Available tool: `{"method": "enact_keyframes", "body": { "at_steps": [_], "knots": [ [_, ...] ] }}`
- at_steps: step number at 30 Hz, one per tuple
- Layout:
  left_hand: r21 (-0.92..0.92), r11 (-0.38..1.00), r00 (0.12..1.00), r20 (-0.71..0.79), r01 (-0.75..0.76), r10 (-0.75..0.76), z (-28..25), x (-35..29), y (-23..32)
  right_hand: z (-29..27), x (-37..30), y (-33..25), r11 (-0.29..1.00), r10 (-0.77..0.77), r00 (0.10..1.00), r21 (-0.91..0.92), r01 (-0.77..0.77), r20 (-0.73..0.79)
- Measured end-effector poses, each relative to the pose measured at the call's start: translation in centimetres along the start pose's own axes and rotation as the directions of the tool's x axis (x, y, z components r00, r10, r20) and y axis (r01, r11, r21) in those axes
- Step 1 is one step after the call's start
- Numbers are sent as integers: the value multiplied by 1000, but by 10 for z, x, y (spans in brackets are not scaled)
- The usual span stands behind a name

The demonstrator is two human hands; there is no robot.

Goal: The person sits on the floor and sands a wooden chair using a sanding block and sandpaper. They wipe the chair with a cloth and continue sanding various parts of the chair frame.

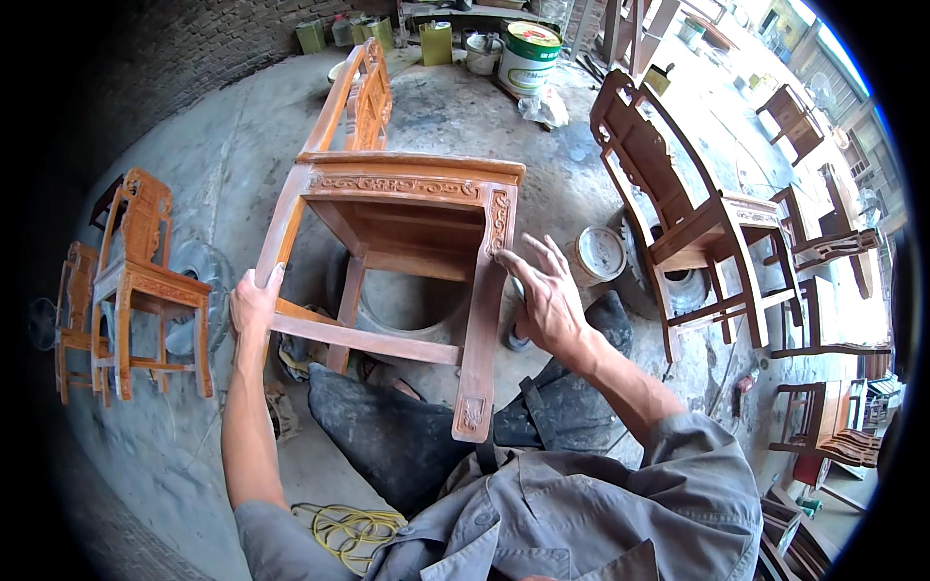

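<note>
A reddish-brown wooden chair [417, 179] with a carved front rail and carved backrest is tipped before me, its front legs pointing toward my body. Pale dusty patches mark its legs and stretcher. At the left, my left hand [254, 302] is wrapped round the chair's left front leg. My right hand [554, 305] is beside the right front leg, its fingers stretched and apart, the fingertips at the carving near the leg's top. A small greyish edge shows under the right palm; I cannot make out what it is. A tyre [402, 310] shows through the frame beneath the seat.
More carved chairs stand at left [145, 281] and right [693, 213], near tyres. A lidded bucket [599, 255] is right of my hand. Paint tins and a large green-and-white bucket [530, 58] stand at the back. A yellow cord [354, 528] lies coiled at lower left.
</note>
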State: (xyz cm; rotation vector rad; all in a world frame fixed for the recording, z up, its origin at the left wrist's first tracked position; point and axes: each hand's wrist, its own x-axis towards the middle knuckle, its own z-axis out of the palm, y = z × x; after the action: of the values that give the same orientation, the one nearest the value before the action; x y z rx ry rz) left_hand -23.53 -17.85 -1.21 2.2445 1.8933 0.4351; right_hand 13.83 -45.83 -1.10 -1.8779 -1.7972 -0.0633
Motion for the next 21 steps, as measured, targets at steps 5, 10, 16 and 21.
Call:
{"method": "enact_keyframes", "body": {
  "at_steps": [5, 10, 16, 21],
  "knots": [
    [11, 1000, 999, -33, -16, 16, -3, -3, 3, -1, -1, -13, 999, 26, 1000, -26, -26, 5],
    [-35, 999, 1000, -15, -11, 11, 3, 2, 0, 25, 34, -3, 995, 64, 995, -67, -69, -73],
    [-3, 1000, 999, -41, -22, 22, -1, -1, 3, 27, 33, -4, 986, 65, 996, -150, -73, -57],
    [10, 1000, 1000, -25, -14, 14, -2, 0, 1, 24, 20, -13, 995, 52, 999, -90, -52, -8]
  ]
}}
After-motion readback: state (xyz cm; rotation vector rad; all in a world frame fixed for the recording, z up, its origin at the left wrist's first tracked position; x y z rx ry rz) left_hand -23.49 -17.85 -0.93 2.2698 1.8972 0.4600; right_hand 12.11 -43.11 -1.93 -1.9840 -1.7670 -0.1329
